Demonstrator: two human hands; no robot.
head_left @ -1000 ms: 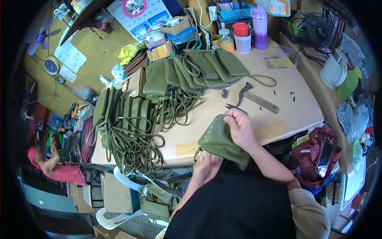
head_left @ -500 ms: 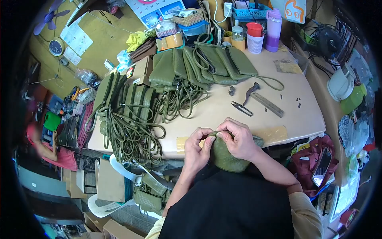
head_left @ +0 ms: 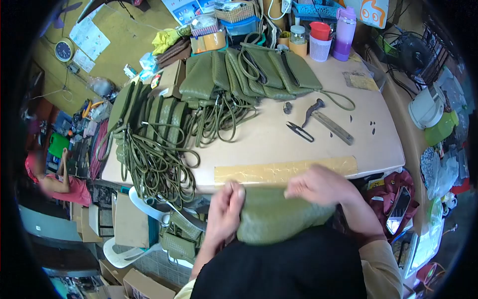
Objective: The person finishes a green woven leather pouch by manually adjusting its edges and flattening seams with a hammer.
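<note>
An olive-green woven-textured pouch [head_left: 279,219] lies across my lap at the table's front edge, its upper side stretched out wide. My left hand [head_left: 225,212] grips its upper left corner, thumb against bent fingers. Along the upper edge toward the right, my right hand [head_left: 321,187] is closed in a pinch and slightly blurred; whatever sits between its fingertips is hidden. Beyond them on the table lie small black thread snips [head_left: 300,131] and a hammer [head_left: 328,122] with a flat worn handle.
Stacked green pouches [head_left: 201,77] and looped straps [head_left: 154,164] cover the table's left and back. Brown tape [head_left: 284,170] runs along the front edge. A purple bottle [head_left: 343,37] and a red-topped cup [head_left: 319,45] stand behind. A person [head_left: 62,182] is at far left.
The hands have moved apart, left hand leftward and right hand rightward. The pouch, bunched between them before, is now spread wider and sits lower. The view has shifted slightly.
</note>
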